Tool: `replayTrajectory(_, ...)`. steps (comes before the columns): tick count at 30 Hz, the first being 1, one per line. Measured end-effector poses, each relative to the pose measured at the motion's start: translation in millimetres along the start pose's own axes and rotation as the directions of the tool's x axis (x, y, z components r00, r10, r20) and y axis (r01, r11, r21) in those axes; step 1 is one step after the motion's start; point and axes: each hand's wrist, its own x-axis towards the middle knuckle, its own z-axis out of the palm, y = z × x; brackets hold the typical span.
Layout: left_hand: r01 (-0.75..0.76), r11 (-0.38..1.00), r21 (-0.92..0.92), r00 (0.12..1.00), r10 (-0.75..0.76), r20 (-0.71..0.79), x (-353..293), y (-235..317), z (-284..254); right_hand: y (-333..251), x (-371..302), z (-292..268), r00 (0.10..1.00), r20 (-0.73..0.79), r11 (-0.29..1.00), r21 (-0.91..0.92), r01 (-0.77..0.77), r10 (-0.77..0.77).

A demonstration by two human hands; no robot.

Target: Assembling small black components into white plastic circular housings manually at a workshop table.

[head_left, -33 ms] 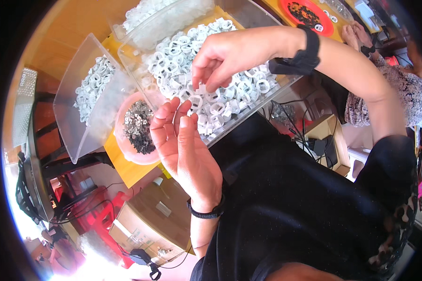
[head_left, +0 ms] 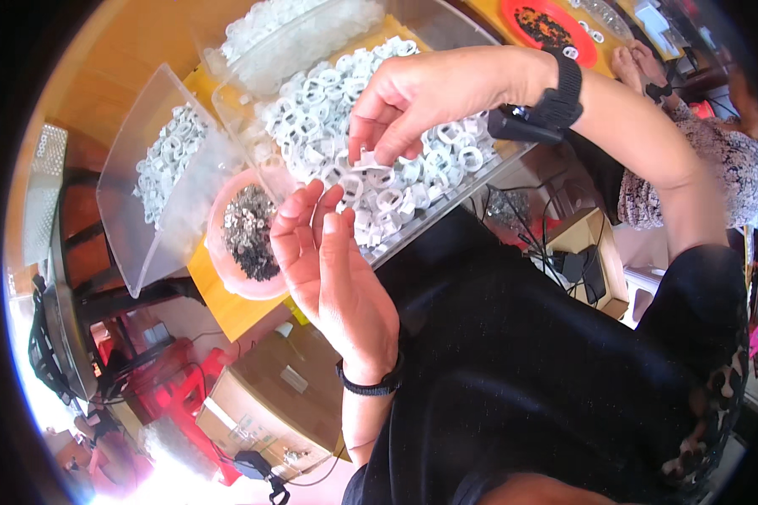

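My right hand (head_left: 413, 101) reaches over a clear plastic bin and pinches a small white plastic ring-shaped part (head_left: 369, 162) between thumb and fingertips. Beneath it lies a heap of similar white parts (head_left: 312, 109), many with an oval opening. My left hand (head_left: 333, 261) is palm up beside the bin's near left corner, fingers apart and loosely bent; I see nothing in it. Just left of those fingers stands a pink bowl (head_left: 215, 240) holding small silvery metal pieces (head_left: 248, 210) and black pieces (head_left: 259, 266). The left fingers partly cover the bowl's right side.
A tilted clear tray (head_left: 118, 202) with more white parts stands at the left. Behind the bin are bagged white pieces (head_left: 303, 34). A red plate (head_left: 581, 38) with black bits lies at the far right, near another person's hands (head_left: 636, 63). Cardboard boxes (head_left: 269, 396) and cables sit below.
My right hand has shifted slightly, and a white ring-shaped part now shows clearly between its fingertips. My left hand stays nearly still.
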Motion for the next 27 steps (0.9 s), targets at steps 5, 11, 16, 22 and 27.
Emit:
replayTrajectory(5,-0.014,0.999,0.048,1.0,0.015,-0.017,1,2,-1,-5,-30,-8,0.994,0.106,0.912,0.406,-0.054,0.012)
replayTrajectory(11,-0.013,1.0,0.028,1.0,0.013,0.025,3,-5,-2,4,-49,-18,1.0,0.001,0.816,0.577,0.021,-0.026)
replayTrajectory(16,-0.025,0.999,0.03,0.999,0.024,0.031,1,-6,-4,16,-53,-25,0.995,-0.05,0.752,0.652,0.096,-0.083)
replayTrajectory(22,-0.036,0.999,0.04,0.999,0.035,0.037,2,-5,-4,20,-53,-29,0.995,-0.048,0.731,0.675,0.097,-0.087)
replayTrajectory(27,-0.032,0.998,0.048,0.999,0.03,0.042,2,-6,-4,27,-51,-36,0.993,-0.009,0.734,0.673,0.092,-0.116)
